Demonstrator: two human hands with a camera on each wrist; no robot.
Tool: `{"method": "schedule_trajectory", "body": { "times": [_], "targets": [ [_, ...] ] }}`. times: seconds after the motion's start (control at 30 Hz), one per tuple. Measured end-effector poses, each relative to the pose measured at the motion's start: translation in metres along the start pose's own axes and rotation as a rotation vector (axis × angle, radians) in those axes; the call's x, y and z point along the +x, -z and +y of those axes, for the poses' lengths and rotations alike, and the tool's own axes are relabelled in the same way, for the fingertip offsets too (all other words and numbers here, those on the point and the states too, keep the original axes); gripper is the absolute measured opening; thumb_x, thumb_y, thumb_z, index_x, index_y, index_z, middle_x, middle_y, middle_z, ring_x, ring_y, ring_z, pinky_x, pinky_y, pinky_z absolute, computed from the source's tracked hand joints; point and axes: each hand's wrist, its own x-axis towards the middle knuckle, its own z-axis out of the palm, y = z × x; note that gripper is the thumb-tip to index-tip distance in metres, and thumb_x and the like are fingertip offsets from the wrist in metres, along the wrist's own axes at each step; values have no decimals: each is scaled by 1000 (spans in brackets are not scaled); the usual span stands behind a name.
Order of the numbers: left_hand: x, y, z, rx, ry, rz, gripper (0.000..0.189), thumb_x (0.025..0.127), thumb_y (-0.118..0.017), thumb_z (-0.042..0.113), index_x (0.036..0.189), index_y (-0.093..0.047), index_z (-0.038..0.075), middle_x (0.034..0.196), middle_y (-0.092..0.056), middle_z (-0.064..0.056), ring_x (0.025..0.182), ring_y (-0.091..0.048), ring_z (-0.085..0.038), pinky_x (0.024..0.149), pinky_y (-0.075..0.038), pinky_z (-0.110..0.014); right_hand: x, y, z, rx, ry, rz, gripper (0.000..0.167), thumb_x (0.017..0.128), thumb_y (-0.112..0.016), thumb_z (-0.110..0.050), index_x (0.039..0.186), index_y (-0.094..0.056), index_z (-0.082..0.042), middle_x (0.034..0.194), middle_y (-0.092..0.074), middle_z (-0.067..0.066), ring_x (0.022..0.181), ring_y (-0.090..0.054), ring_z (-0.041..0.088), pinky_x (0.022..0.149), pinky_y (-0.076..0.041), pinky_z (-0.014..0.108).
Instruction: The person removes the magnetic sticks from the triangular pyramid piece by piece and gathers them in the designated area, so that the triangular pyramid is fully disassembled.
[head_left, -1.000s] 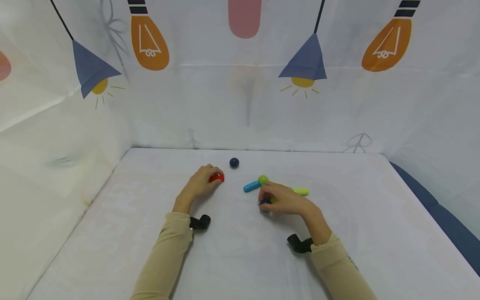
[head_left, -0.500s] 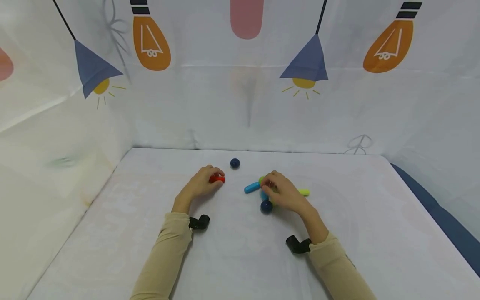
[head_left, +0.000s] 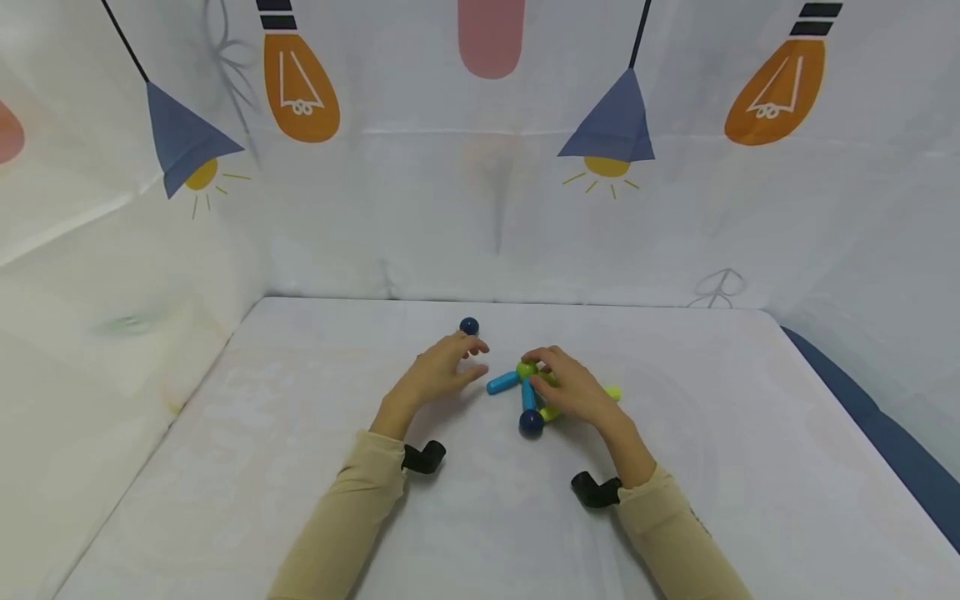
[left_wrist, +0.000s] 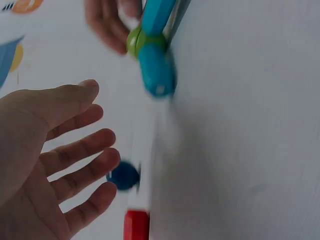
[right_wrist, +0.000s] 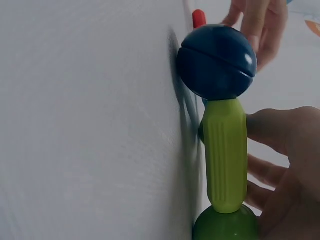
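The left grip [head_left: 438, 371], a person's bare hand, is empty above the white-covered desk [head_left: 225, 467], fingers parted and thumb apart, pointing right. Near it, in the left wrist view, is a red, faceted, plastic-looking rod [left_wrist: 136, 226]; just beyond the fingertips is a loose, glossy dark-blue ball [head_left: 469, 325]. Next comes a bright-blue rod [head_left: 502, 383], one end free, the other at a glossy lime-green ball [head_left: 527, 369]. From there a second blue rod [head_left: 528, 395] runs to another dark-blue ball [head_left: 531, 424], which also joins a ribbed lime-green rod [right_wrist: 226, 155]. The right grip [head_left: 573, 390] pinches the lime-green ball, its back upward, the forearm slanting in from lower right. The step in hand looks like steadying these joined pieces; the next move would call for the left fingers to close on the free-ended rod or a loose piece, while the right keeps the joint still.
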Motion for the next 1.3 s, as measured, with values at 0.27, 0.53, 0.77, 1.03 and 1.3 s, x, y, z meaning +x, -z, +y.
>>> {"method": "schedule_trajectory", "body": {
  "times": [0.27,0.53,0.77,1.03,1.3],
  "targets": [
    [7,-35,27,116,-3,-52,31,89,-65,30,115,-61,13,104,-62,-4,93,-58,-16,76,-49,-30,1,-4,2,18,26,-20,30,96,-53,-14,125,-51,-8,120,-55,11,104,-59,26,88,-50,42],
    [6,-42,28,110,43,-22,22,87,-69,26,106,-64,15,94,-60,1,86,-54,-13,70,-47,-27,1,-6,0,27,8,-39,32,97,-51,-16,127,-51,-7,122,-55,12,105,-59,26,90,-50,42],
    [6,-40,28,107,16,-22,22,88,-68,23,108,-64,15,96,-62,1,86,-56,-13,74,-48,-28,0,-6,1,12,35,-35,31,97,-52,-14,127,-52,-4,123,-56,14,105,-60,28,90,-50,43],
    [4,-33,21,150,-16,-38,20,87,-68,17,107,-66,17,103,-63,-1,95,-58,-17,83,-49,-32,0,-5,3,7,59,-36,30,97,-52,-14,126,-53,-5,121,-57,12,104,-60,26,89,-49,43],
    [0,-9,6,54,31,-28,20,86,-69,15,106,-67,14,97,-63,-1,90,-57,-15,85,-48,-32,-1,-5,3,17,59,-46,31,97,-51,-14,127,-52,-5,122,-57,11,106,-59,26,91,-48,44]
  ]
}}
